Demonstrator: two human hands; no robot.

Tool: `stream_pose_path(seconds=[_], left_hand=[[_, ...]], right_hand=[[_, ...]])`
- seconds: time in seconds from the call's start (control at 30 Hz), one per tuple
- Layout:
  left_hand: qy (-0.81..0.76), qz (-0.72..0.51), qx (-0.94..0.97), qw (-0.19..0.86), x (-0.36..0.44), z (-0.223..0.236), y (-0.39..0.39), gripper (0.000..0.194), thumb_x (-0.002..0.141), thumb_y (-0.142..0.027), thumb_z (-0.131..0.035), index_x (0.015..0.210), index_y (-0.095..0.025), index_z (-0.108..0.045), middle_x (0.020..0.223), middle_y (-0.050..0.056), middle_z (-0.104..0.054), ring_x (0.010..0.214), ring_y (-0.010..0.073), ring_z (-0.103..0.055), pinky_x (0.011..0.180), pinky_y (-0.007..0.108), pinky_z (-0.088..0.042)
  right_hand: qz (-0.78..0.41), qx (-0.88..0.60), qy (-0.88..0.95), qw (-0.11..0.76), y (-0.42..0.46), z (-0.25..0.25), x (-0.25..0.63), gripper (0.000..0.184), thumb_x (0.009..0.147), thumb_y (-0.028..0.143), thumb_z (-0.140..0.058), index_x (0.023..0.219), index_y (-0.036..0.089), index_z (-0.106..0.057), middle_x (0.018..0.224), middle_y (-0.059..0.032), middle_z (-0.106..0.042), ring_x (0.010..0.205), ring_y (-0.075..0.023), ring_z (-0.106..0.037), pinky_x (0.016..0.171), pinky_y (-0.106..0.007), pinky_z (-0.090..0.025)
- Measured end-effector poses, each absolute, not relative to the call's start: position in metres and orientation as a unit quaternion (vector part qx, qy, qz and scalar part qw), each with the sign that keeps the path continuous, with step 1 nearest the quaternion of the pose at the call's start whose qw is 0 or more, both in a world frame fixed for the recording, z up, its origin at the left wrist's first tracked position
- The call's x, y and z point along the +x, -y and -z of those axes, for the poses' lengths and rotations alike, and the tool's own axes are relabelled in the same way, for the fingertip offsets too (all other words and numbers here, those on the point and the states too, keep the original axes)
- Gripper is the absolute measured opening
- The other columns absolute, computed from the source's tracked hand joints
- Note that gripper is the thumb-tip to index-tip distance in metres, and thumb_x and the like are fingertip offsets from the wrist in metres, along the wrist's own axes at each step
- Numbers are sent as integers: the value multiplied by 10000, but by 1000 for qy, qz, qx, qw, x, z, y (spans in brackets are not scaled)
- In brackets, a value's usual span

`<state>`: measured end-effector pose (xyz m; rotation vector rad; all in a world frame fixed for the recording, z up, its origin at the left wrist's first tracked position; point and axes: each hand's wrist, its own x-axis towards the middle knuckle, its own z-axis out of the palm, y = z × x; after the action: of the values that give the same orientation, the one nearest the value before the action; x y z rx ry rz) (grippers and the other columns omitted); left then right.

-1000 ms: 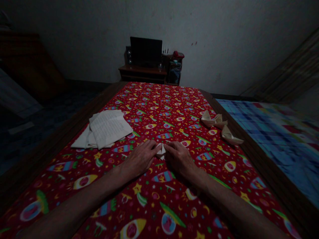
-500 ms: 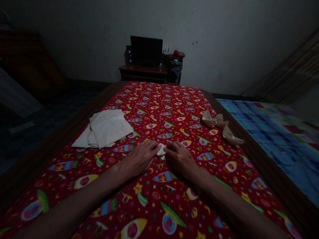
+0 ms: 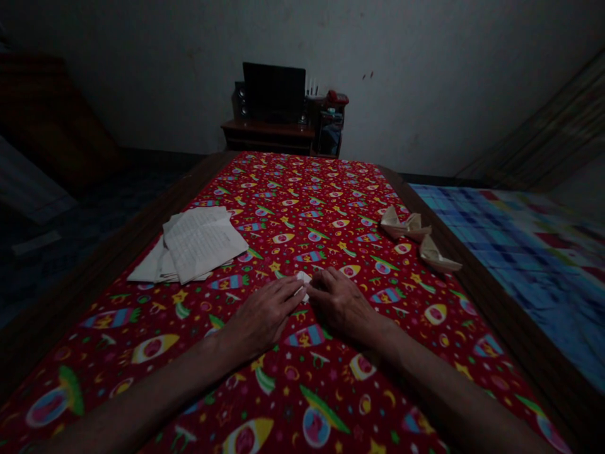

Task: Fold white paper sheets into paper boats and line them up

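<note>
Between my hands a small piece of folded paper (image 3: 304, 278) lies on the red patterned cloth, mostly covered by fingers. My left hand (image 3: 267, 310) rests palm down, its fingertips pressing on the paper's left side. From the right, my right hand (image 3: 341, 296) has its fingers curled and pinches the paper's edge. To the left is a stack of printed paper sheets (image 3: 203, 243). At the right edge of the cloth stand a few folded paper boats (image 3: 405, 226), one of them nearer to me (image 3: 437, 255).
The red cloth (image 3: 307, 208) covers a long dark wooden surface (image 3: 439, 246). A monitor (image 3: 274, 93) with speakers stands on a low wooden desk by the wall. A blue checked mat (image 3: 477, 239) lies to the right, and a wooden cabinet (image 3: 51, 120) is at the left.
My left fingers have slid over more of the folded paper, leaving less of it showing. My right hand has shifted slightly left, still at the paper. The view has tilted a little.
</note>
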<state>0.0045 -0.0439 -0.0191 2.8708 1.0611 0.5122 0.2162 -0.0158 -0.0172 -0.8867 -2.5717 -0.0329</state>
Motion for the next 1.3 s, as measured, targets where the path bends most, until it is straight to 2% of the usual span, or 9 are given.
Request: stream_pose_path(seconds=[0.17, 0.27, 0.47, 0.57, 0.67, 0.93, 1.03, 1.2, 1.3], left_hand=[[-337, -129, 932, 23, -5, 20, 48, 484, 871, -80, -404, 1336, -215, -414, 1432, 92, -396, 1335, 232, -331, 1073, 486, -328], [-335, -110, 936, 10, -6, 19, 49, 491, 861, -78, -409, 1334, -213, -416, 1433, 98, -394, 1338, 245, -326, 1080, 509, -299], [-313, -118, 943, 0, -4, 15, 53, 511, 784, -25, -425, 1282, -136, -456, 1357, 135, -474, 1290, 250, -388, 1045, 451, -372], [-313, -123, 942, 1, -2, 12, 54, 486, 790, -22, -415, 1261, -128, -467, 1334, 144, -478, 1242, 254, -421, 1012, 438, -409], [-321, -126, 939, 18, -1, 10, 54, 429, 830, -56, -419, 1247, -140, -475, 1275, 128, -503, 1153, 243, -461, 975, 416, -434], [-354, -129, 926, 26, 4, 9, 48, 350, 896, -128, -398, 1230, -176, -492, 1126, 98, -551, 1007, 223, -491, 908, 407, -454], [-360, -128, 924, 12, 4, 11, 49, 352, 884, -113, -417, 1213, -201, -504, 1182, 102, -529, 1082, 230, -480, 957, 438, -424], [-384, -113, 917, -4, 1, 14, 58, 504, 838, -36, -411, 1312, -206, -411, 1446, 132, -320, 1313, 248, -335, 1053, 474, -345], [-397, -81, 914, -11, 0, 14, 63, 552, 817, -28, -415, 1337, -208, -385, 1452, 119, -337, 1347, 267, -291, 1082, 508, -292]], right_hand=[[-44, -305, 923, 232, 12, 17, 219, 219, 887, 151, -459, 1012, 188, -635, 880, -63, -541, 784, -158, -444, 675, -289, -385], [-64, -295, 924, 236, 11, 16, 220, 213, 881, 157, -476, 1009, 187, -643, 879, -60, -546, 791, -156, -455, 681, -289, -388], [-72, -300, 918, 250, 12, 16, 220, 207, 876, 162, -493, 985, 210, -663, 885, -62, -566, 806, -156, -492, 693, -292, -426], [-40, -306, 923, 230, 14, 19, 218, 258, 875, 171, -497, 1105, 186, -612, 1058, -109, -596, 980, -199, -518, 814, -359, -456], [-11, -296, 935, 198, 17, 23, 216, 371, 884, 162, -459, 1250, 152, -516, 1276, -142, -536, 1207, -239, -447, 947, -438, -418], [-30, -289, 937, 193, 19, 26, 216, 433, 915, 130, -346, 1340, 109, -426, 1375, -142, -458, 1328, -199, -337, 1089, -442, -308], [-31, -296, 936, 188, 20, 24, 215, 441, 918, 125, -329, 1351, 123, -412, 1388, -130, -445, 1341, -186, -313, 1098, -440, -298], [-19, -304, 939, 160, 31, 16, 216, 456, 892, 114, -343, 1339, 78, -423, 1381, -163, -444, 1328, -204, -338, 1091, -433, -310], [-15, -310, 942, 128, 38, 14, 220, 475, 879, 134, -368, 1347, 69, -413, 1397, -157, -424, 1332, -217, -328, 1101, -429, -288]])
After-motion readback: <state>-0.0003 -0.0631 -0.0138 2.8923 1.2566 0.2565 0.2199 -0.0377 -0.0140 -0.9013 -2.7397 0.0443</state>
